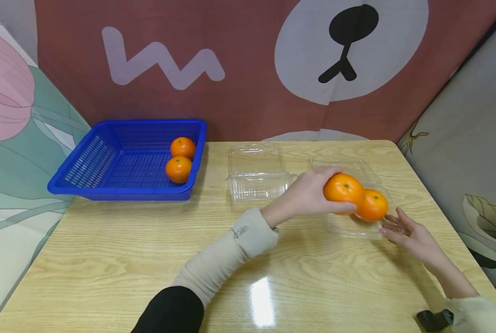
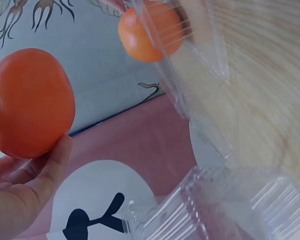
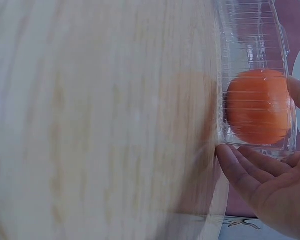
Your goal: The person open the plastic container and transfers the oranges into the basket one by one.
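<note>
My left hand (image 1: 308, 193) grips an orange (image 1: 344, 190) between thumb and fingers, held up over the right-hand clear plastic clamshell box (image 1: 352, 230). Inside that box, at its right end, sits another orange (image 1: 372, 206), seen through the ribbed wall in the right wrist view. My right hand (image 1: 414, 238) is at the box's right end, its fingers (image 3: 240, 172) loosely extended with the tips right at the wall. In the left wrist view the held orange (image 2: 32, 102) rests against my fingertips, away from the box.
A second clear clamshell box (image 1: 259, 186) stands with its lid raised, left of the first. At the back left, a blue plastic basket (image 1: 119, 192) holds two oranges (image 1: 179, 169) against its right wall. A small black object (image 1: 434, 320) is by my right sleeve.
</note>
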Tool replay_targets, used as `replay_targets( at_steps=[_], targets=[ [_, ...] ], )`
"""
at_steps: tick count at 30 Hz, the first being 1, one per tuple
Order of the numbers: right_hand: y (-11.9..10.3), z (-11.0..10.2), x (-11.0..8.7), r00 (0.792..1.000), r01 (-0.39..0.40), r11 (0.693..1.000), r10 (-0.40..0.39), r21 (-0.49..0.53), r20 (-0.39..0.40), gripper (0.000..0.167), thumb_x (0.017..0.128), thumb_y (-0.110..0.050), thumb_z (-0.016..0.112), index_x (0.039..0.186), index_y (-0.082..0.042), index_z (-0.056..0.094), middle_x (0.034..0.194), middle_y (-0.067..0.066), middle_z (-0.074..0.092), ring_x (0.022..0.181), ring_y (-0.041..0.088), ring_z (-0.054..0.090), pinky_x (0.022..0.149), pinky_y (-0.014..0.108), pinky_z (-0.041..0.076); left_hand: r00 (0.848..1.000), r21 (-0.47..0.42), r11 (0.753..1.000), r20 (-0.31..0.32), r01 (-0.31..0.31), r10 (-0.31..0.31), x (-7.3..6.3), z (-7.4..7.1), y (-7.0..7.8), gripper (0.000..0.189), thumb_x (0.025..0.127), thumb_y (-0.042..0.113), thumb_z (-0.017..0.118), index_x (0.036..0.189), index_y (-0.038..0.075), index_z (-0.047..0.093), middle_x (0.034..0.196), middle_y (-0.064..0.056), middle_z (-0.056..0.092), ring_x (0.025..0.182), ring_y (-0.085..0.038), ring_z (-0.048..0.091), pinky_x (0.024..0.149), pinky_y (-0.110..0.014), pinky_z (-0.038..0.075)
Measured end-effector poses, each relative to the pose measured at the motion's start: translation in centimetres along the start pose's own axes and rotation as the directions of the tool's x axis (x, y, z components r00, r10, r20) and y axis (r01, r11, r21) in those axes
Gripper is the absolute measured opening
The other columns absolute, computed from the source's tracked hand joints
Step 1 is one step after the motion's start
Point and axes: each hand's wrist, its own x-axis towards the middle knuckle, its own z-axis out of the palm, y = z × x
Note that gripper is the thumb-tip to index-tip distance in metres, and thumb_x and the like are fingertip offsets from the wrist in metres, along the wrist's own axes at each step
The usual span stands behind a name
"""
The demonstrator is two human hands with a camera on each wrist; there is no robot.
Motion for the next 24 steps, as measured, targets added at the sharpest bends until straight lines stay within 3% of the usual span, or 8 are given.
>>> replay_targets(
  at_steps=[8,24],
  targets=[
    [0.1,0.1,0.1,1.000,0.011,1.000,-0.011,0.024,-0.010,0.086,0.092,-0.025,0.055,0.140,0.006,-0.008,0.137,0.036,0.025,0.094,-0.018,0.040,0.070,0.004,0.039,0.999,-0.032,0.999,-0.048,-0.023,0.022,-0.6,-1.0,-0.7,0.072,0.071,0.053,0.069,0.129,0.017,0.048,0.120,0.004,0.052,0.094,-0.006,0.048,0.071,-0.014,0.041],
    [0.1,0.1,0.0,0.999,0.042,0.998,-0.041,0.041,-0.020,0.085,0.092,-0.023,0.056,0.140,0.008,-0.008,0.135,0.038,0.024,0.093,-0.020,0.039,0.071,0.003,0.038,0.993,-0.038,0.999,-0.114,0.012,-0.016,-1.4,-2.7,-1.9,0.069,0.072,0.051,0.069,0.128,0.016,0.049,0.119,0.002,0.053,0.094,-0.009,0.050,0.072,-0.018,0.042]
  ],
)
